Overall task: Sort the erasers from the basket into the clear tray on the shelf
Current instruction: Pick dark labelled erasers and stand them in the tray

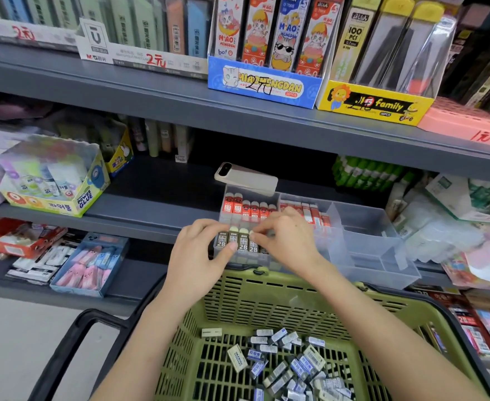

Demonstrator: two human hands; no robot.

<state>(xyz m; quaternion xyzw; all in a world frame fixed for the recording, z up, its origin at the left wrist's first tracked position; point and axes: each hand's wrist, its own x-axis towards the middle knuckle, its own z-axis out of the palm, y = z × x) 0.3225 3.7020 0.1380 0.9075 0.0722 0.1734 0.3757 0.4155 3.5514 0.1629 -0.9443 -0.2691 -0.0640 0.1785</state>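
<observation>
1. The shelf [157, 204] carries the tray at its front edge, within easy reach from where I watch.
2. The basket [382, 302] sits just below and in front of the tray, so each transfer is a short lift up and forward.
3. The tray [368, 244] is clear and divided. Its right-hand compartments look bare, and the left ones hold the sorted stock.
4. The loose erasers [281, 360] lie jumbled on the basket floor. With this many left, I judge the job far from done.
5. My left hand [197, 256] is at the tray's near-left corner. The fingers are curled over the end of the front row and the thumb is against its face, apparently to brace the row so it does not topple.
6. My right hand [287, 238] reaches over the same compartment, its fingers narrow and pinched on one eraser's top.
7. A phone [246, 176] rests across the tray's far rim, clear of the working compartment.
8. The red row [246, 209] stands upright at the back.
9. The 2B row [235, 241] stands upright in front, labels facing me.
10. The eraser [253, 246] under my right fingers is at the row's right end, probably being seated next.
</observation>
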